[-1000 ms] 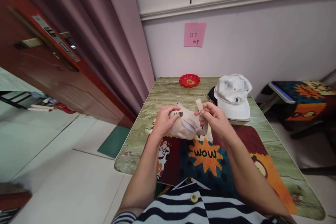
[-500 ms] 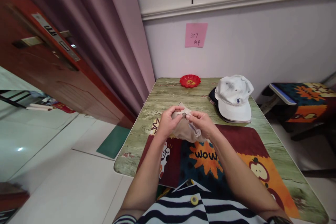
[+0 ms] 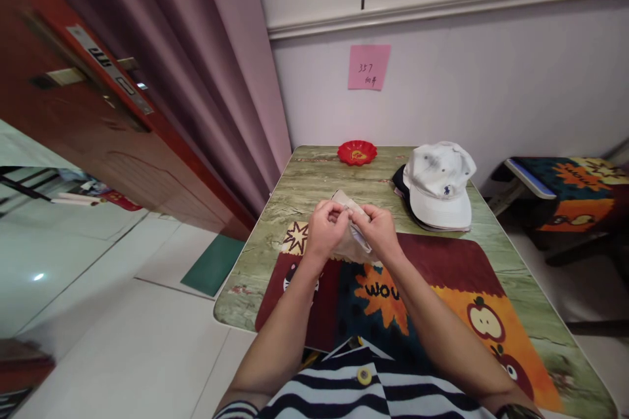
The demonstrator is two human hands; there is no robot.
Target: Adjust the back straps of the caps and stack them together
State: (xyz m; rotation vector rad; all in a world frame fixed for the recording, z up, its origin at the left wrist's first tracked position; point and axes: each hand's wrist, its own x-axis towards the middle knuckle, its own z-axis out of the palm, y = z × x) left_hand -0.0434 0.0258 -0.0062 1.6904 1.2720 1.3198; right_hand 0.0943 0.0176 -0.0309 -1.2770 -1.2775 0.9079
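Note:
A beige cloth item (image 3: 350, 249), which looks like a cap, is held between both hands above the mat. My left hand (image 3: 327, 229) pinches its strap from the left side. From the right, my right hand (image 3: 379, 228) grips the same strap, the fingertips of both hands nearly touching. Part of the cloth is hidden behind the hands. A white cap (image 3: 439, 186) with a small dark blue logo rests on top of darker caps at the table's right side.
A red scalloped dish (image 3: 357, 153) stands at the back of the green wood-pattern table (image 3: 246, 275). A colourful mat (image 3: 447, 262) lies under the forearms. To the left is a brown door (image 3: 162, 163); at the right, another table (image 3: 580, 193).
Both hands have shifted slightly on the beige cloth, which has turned and now shows its strap edge above the fingers. The view has moved a little.

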